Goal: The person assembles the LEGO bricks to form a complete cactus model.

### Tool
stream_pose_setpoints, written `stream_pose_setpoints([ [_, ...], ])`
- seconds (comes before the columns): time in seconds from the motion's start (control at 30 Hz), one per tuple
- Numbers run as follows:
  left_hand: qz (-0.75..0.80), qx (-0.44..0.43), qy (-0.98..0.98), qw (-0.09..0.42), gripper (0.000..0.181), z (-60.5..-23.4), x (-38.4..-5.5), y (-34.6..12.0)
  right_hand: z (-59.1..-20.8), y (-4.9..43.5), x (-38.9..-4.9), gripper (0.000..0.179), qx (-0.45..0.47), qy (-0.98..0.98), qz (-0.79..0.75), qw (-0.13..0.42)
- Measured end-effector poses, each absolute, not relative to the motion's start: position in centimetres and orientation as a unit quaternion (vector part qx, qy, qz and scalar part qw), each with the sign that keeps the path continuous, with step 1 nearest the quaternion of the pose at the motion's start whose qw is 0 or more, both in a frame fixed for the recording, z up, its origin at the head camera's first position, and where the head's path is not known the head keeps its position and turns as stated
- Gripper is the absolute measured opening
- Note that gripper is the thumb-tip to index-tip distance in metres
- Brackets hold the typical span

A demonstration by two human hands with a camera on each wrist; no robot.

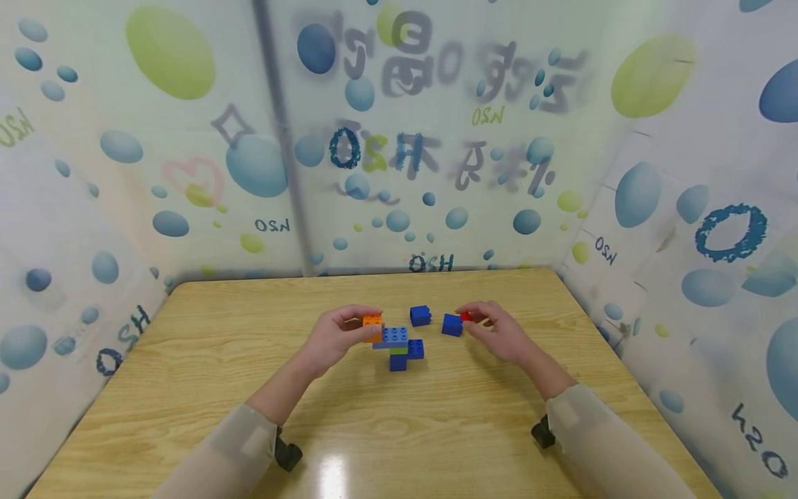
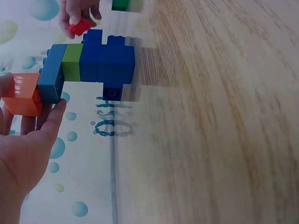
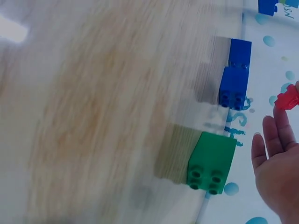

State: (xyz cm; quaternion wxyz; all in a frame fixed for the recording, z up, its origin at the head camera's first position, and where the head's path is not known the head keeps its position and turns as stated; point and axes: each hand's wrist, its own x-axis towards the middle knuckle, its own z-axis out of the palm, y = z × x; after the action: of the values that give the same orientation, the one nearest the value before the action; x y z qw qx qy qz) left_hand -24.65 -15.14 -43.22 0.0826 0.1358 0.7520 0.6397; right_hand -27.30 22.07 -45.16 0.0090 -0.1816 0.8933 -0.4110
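My left hand (image 1: 333,339) grips an orange brick (image 1: 372,320) between thumb and fingers, at the left end of a light blue brick (image 1: 394,337). Whether the two are locked together I cannot tell. That light blue brick tops a small build, with a lime green brick (image 2: 72,63) under it and dark blue bricks (image 2: 117,64) at the base. Over to the right, my right hand (image 1: 501,337) pinches a small red piece (image 3: 287,97), held above the table; its exact shape is partly covered by fingers.
Two loose dark blue bricks (image 1: 420,316) (image 1: 451,325) lie on the wooden table (image 1: 399,430) between the hands, toward the back. A green brick (image 3: 212,161) lies near the right hand, hidden in the head view. A patterned curtain (image 1: 399,208) hangs behind the table.
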Motion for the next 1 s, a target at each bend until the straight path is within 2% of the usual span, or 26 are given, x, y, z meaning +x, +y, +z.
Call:
stream_pose_setpoints([
  [0.53, 0.634, 0.133, 0.757, 0.087, 0.037, -43.5, -24.9, -15.2, -45.2, 20.1, -26.6, 0.022, -0.175, 0.871, -0.457, 0.037],
  [0.7, 0.636, 0.130, 0.755, 0.089, 0.038, -43.4, -25.1, -15.2, -45.2, 19.4, -26.3, 0.026, -0.180, 0.870, -0.457, 0.046],
  [0.9, 0.637, 0.132, 0.754, 0.088, 0.038, -43.5, -25.0, -15.2, -45.0, 18.6, -25.8, 0.042, -0.198, 0.869, -0.449, 0.061],
  [1.0, 0.636, 0.133, 0.755, 0.087, 0.038, -43.5, -25.0, -15.2, -45.1, 18.2, -25.7, 0.040, -0.205, 0.869, -0.445, 0.068],
])
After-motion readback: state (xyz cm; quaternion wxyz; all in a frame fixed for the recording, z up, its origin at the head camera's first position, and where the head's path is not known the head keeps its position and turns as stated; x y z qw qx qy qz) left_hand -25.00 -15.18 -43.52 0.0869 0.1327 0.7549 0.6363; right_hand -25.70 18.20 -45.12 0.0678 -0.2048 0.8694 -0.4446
